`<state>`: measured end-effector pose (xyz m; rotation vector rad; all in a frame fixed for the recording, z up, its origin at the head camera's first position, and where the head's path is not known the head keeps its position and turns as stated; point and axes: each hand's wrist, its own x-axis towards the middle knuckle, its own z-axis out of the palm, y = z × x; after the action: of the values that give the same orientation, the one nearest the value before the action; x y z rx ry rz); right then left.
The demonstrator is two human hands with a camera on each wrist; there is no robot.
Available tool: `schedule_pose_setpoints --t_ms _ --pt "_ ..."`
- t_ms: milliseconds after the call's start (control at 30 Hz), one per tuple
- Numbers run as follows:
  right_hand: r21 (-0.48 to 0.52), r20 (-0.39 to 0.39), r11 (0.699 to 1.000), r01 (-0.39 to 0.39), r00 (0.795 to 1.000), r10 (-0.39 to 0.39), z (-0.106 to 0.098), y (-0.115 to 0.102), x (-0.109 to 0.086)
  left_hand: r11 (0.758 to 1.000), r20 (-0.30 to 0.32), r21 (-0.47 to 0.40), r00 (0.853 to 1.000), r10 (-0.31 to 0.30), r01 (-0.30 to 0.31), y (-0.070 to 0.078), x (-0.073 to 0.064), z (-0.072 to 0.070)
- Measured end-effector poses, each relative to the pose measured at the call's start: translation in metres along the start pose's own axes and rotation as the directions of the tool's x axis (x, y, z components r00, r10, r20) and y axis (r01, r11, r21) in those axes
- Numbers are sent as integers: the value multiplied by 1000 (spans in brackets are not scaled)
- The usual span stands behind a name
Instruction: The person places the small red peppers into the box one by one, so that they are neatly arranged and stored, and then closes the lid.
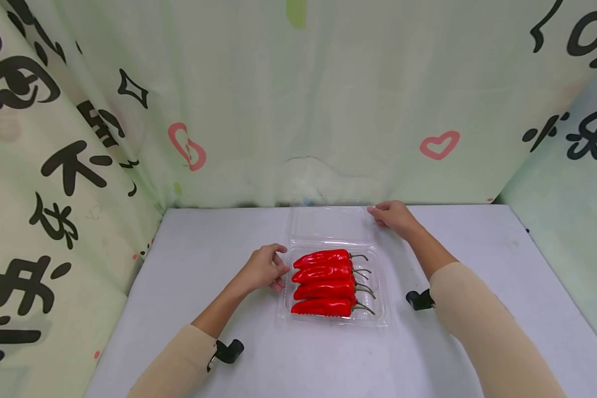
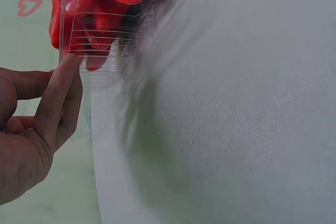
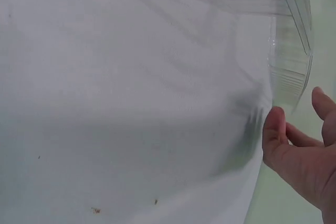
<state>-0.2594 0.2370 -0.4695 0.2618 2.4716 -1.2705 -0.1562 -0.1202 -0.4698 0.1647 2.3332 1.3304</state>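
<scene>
Several red chili peppers (image 1: 323, 290) with green stems lie in a row inside a clear plastic clamshell box (image 1: 382, 309). Its transparent lid (image 1: 328, 224) is folded back toward the curtain. At the box's left side is my left hand (image 1: 266, 268); in the left wrist view a fingertip (image 2: 71, 61) touches the ribbed wall, and the fingers are loosely bent without gripping. My right hand (image 1: 395, 216) is at the lid's far right corner. Seen from the right wrist, its thumb and fingers (image 3: 274, 124) are spread just short of the lid's edge, holding nothing.
A white table (image 1: 204, 237) carries the box. Behind it and along both sides hangs a pale green curtain (image 1: 353, 99) with black characters and pink hearts. Black wrist cameras (image 1: 229, 351) stick out from both beige sleeves (image 1: 482, 326). Small brown specks (image 3: 96, 210) dot the tabletop.
</scene>
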Motion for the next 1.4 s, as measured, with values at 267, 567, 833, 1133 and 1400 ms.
schedule_pose_setpoints --t_ms 267,567,833,1133,1400 --pt "228 -2 974 -4 1000 4 7 8 9 1000 6 -2 1000 -6 6 0 0 1" --pt "261 -17 965 -7 1000 12 7 4 7 1000 11 3 1000 4 -4 0 1 2" --pt "223 -72 974 51 997 -35 4 -6 2 1000 6 12 1000 -1 1 2 3 2" --pt "176 -119 978 116 988 -96 0 -19 -8 1000 -5 13 1000 -11 11 6 3 0" --pt "163 -154 968 189 974 -164 -9 -27 -17 1000 -4 18 1000 6 -6 7 8 1"
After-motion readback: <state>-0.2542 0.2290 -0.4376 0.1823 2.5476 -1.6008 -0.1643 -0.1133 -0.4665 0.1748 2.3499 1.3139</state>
